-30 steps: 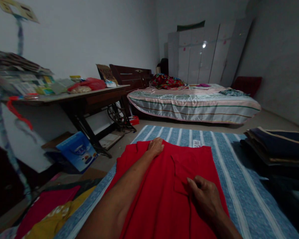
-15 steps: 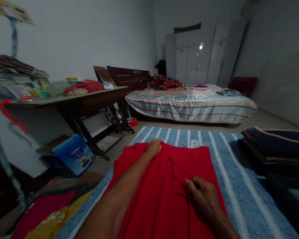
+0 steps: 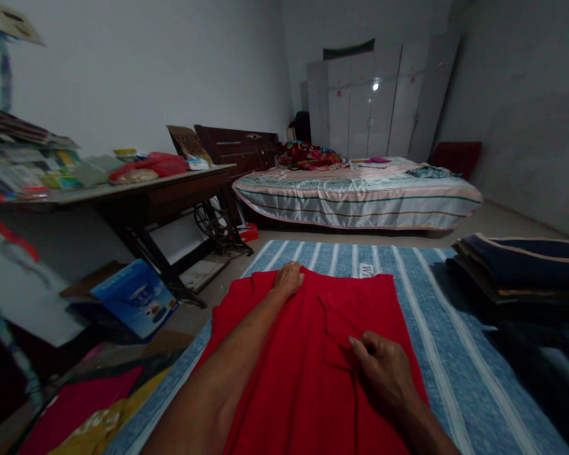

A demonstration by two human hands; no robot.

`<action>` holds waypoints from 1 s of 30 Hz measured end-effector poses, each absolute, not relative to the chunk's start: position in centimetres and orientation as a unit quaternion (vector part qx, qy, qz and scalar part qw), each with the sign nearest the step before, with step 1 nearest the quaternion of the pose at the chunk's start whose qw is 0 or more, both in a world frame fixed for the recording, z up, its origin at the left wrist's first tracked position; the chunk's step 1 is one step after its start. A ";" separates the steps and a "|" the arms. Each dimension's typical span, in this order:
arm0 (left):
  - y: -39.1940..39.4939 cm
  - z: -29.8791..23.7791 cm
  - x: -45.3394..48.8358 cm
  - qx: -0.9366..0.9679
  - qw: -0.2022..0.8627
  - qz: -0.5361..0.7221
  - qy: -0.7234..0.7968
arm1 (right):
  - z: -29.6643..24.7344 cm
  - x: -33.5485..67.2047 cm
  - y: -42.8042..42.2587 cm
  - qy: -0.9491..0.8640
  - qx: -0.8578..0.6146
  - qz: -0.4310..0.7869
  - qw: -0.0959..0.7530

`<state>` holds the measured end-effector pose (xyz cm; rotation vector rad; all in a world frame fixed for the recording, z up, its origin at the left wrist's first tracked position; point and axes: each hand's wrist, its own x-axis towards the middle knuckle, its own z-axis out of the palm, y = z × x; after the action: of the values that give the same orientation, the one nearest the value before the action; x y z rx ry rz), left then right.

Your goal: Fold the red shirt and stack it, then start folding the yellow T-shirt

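Observation:
A red garment (image 3: pixel 298 354) lies spread on a blue-and-white striped cloth (image 3: pixel 422 303). Its exact kind does not show; a folded flap or pocket-like piece lies on its right half. My left hand (image 3: pixel 289 279) is closed on the garment's far edge, left of the middle, and the forearm crosses the cloth. Beside the flap, my right hand (image 3: pixel 384 366) has its fingers curled in a pinch at the flap's lower right corner. The cloth between those fingers is mostly hidden.
Folded dark clothes (image 3: pixel 526 268) are stacked at the right. Magenta and yellow garments (image 3: pixel 83 411) lie at the lower left. A cluttered sewing-machine table (image 3: pixel 171 183) stands left, with a blue box (image 3: pixel 137 300) below. Behind are a bed (image 3: pixel 355 196) and a wardrobe (image 3: pixel 360 107).
The view has turned slightly, so everything sits a little further left in the picture. Both hands keep nearly the same places on the red garment.

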<state>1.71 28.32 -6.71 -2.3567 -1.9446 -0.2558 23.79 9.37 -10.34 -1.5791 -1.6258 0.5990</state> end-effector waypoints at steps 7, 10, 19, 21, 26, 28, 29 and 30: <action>29.3 -6.7 1.7 -0.763 0.043 -0.090 -0.638 | -10.1 23.8 9.4 -0.638 -0.625 0.235 0.383; 29.7 -6.7 1.8 -0.757 0.046 -0.087 -0.646 | -9.8 23.7 9.3 -0.639 -0.631 0.225 0.378; 29.1 -6.3 2.0 -0.762 0.049 -0.085 -0.640 | -9.7 23.7 9.4 -0.635 -0.627 0.245 0.378; 29.2 -6.2 1.8 -0.764 0.048 -0.089 -0.637 | -9.8 23.7 9.4 -0.638 -0.625 0.241 0.379; 29.9 -6.0 0.5 -0.771 0.037 -0.077 -0.631 | -9.8 23.7 9.3 -0.640 -0.627 0.238 0.375; 30.2 -6.1 0.0 -0.770 0.034 -0.072 -0.633 | -9.8 23.7 9.3 -0.639 -0.628 0.242 0.372; 30.2 -6.1 -0.3 -0.769 0.032 -0.069 -0.634 | -9.8 23.6 9.3 -0.638 -0.629 0.243 0.371; 30.2 -6.2 -0.5 -0.768 0.031 -0.067 -0.636 | -9.8 23.6 9.3 -0.638 -0.630 0.244 0.370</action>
<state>-0.45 30.24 -6.24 -2.3670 -1.9601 -0.2067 23.63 9.30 -9.77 -1.6158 -1.6381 0.6261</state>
